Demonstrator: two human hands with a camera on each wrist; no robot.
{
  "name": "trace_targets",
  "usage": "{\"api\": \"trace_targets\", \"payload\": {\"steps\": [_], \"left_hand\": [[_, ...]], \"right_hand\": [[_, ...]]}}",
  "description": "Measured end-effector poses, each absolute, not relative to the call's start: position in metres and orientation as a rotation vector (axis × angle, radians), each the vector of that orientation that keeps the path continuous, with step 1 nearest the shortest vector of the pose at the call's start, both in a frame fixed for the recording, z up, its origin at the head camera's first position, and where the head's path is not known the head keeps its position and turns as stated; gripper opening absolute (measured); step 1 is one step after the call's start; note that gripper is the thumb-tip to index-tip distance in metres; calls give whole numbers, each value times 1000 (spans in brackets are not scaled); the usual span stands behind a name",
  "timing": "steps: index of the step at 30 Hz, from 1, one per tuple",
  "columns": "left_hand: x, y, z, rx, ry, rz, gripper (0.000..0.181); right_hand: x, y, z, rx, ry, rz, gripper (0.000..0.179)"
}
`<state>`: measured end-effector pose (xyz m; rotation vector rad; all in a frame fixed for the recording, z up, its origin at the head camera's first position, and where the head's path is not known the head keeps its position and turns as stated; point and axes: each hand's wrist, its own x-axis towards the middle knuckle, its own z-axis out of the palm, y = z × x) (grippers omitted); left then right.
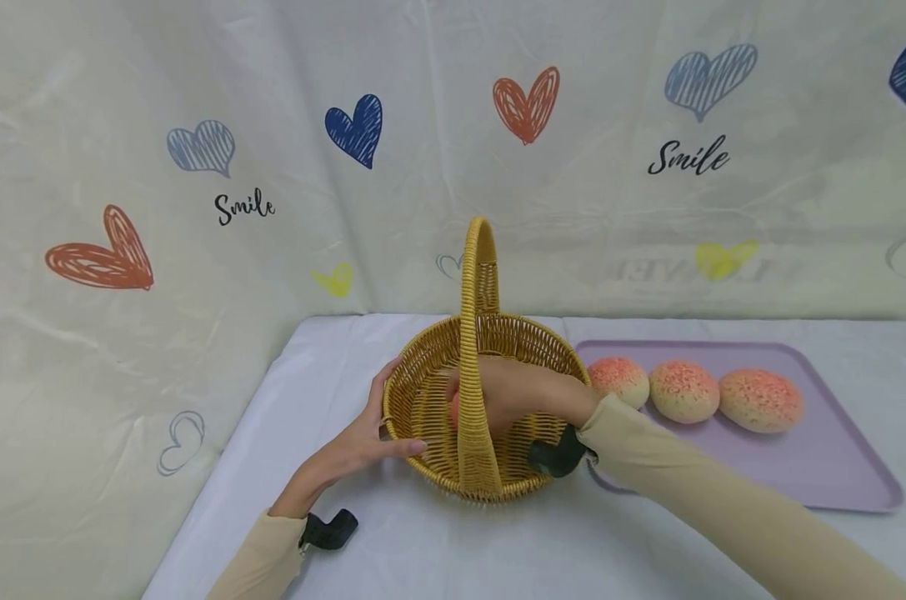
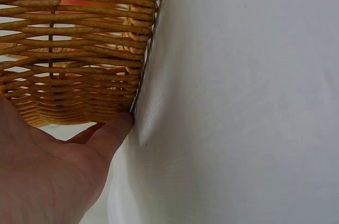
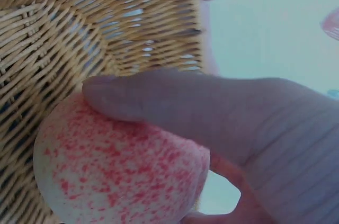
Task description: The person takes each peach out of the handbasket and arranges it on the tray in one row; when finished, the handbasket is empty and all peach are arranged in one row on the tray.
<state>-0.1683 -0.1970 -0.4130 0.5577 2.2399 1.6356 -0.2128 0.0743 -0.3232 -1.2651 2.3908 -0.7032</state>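
A round woven wicker basket (image 1: 432,343) with a tall arched handle (image 1: 469,358) stands on the table. My left hand (image 1: 358,437) grips its left side, the thumb over the rim and the fingers along the outer wall. Inside the basket, my right hand (image 1: 523,390) holds a round bun (image 3: 122,166) with a pale body and pink-red speckles on top. The right wrist view shows the thumb lying across the bun, close to the woven bottom. From the head, the handle and hand hide most of this bun.
To the right lies a light purple tray (image 1: 820,471) with three speckled buns in a row: a left bun (image 1: 616,379), a middle bun (image 1: 683,392) and a right bun (image 1: 760,400). A white cloth (image 1: 392,550) covers the table. Behind hangs a curtain (image 1: 422,200) printed with hearts.
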Motion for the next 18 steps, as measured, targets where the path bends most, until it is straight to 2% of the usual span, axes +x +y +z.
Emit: {"api": "trace_targets", "payload": {"steps": [6, 12, 18], "left_hand": [[-169, -194, -413, 563, 2231, 1633, 124], [-167, -195, -414, 558, 2213, 1629, 124], [-167, -196, -412, 556, 2224, 1629, 124]], "right_hand": [[-190, 116, -297, -1083, 2590, -807, 49], [-161, 165, -270, -1002, 2811, -930, 54], [-144, 222, -256, -877, 2980, -914, 67]]}}
